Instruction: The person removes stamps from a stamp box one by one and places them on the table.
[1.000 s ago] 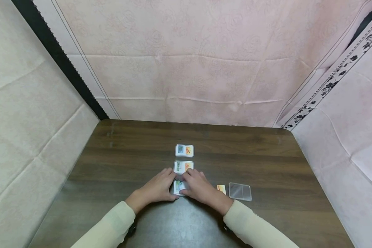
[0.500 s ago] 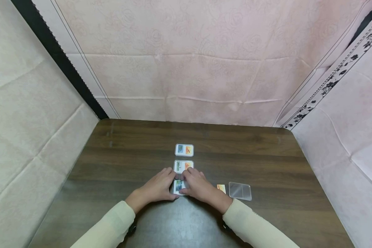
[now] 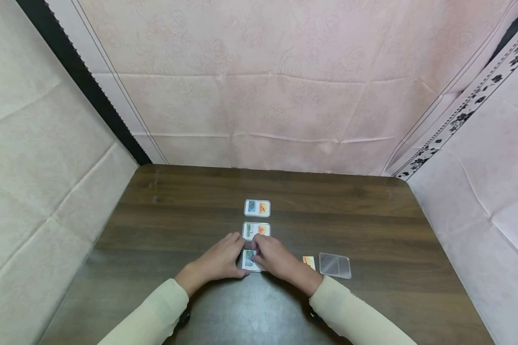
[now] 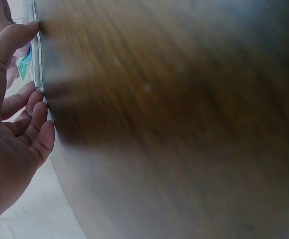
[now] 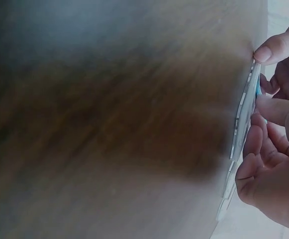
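My left hand grips a flat, clear-edged case at its left end, thumb on the near edge and fingers at the far edge. Over that case, my right hand pinches a small blue-green picture card, which lies in the case's left half in the head view. The card stands tilted above the case's edge in the left wrist view. In the right wrist view, only a blue sliver of card shows between the fingers. My right hand hides the case's right half.
Two similar cases, the middle one and the far one, lie in line beyond, each with two pictures. An orange-and-white card, partly hidden by my right forearm, and a transparent lid-like case lie rightward on the wooden table.
The picture under my right fingers has shifted from a pale green look to a blue one in the left half. My right thumb has drawn slightly rightward. My left hand stays put.
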The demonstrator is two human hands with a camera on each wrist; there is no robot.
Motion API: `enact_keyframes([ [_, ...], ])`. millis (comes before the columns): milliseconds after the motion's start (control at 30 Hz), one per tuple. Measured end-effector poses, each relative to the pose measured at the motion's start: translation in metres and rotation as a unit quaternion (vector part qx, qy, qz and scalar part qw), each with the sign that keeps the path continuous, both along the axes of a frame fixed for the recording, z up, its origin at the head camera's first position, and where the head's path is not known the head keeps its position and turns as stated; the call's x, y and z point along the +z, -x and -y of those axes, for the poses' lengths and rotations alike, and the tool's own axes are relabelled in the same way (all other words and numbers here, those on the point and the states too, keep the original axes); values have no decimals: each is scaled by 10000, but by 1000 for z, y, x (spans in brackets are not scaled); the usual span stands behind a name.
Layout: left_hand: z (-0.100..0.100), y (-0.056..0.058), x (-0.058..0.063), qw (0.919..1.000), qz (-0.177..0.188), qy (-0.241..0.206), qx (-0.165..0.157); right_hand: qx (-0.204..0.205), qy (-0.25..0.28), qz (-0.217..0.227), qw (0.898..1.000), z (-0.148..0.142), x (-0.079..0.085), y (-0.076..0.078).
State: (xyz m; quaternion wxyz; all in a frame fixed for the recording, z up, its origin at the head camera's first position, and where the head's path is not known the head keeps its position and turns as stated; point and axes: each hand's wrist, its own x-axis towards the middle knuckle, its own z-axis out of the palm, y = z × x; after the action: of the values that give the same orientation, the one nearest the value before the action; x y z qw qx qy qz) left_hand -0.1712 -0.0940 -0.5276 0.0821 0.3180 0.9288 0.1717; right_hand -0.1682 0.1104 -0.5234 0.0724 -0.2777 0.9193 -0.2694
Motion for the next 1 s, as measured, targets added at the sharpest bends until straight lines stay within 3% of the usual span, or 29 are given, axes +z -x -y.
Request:
enact_keyframes([
  [667, 0, 1, -1, 10000, -15, 0, 5, -26, 259, -215, 9994, 0, 1, 3],
  [1000, 0, 1, -2, 10000, 25, 13, 40, -93, 572, 221, 9981, -6, 7, 5],
])
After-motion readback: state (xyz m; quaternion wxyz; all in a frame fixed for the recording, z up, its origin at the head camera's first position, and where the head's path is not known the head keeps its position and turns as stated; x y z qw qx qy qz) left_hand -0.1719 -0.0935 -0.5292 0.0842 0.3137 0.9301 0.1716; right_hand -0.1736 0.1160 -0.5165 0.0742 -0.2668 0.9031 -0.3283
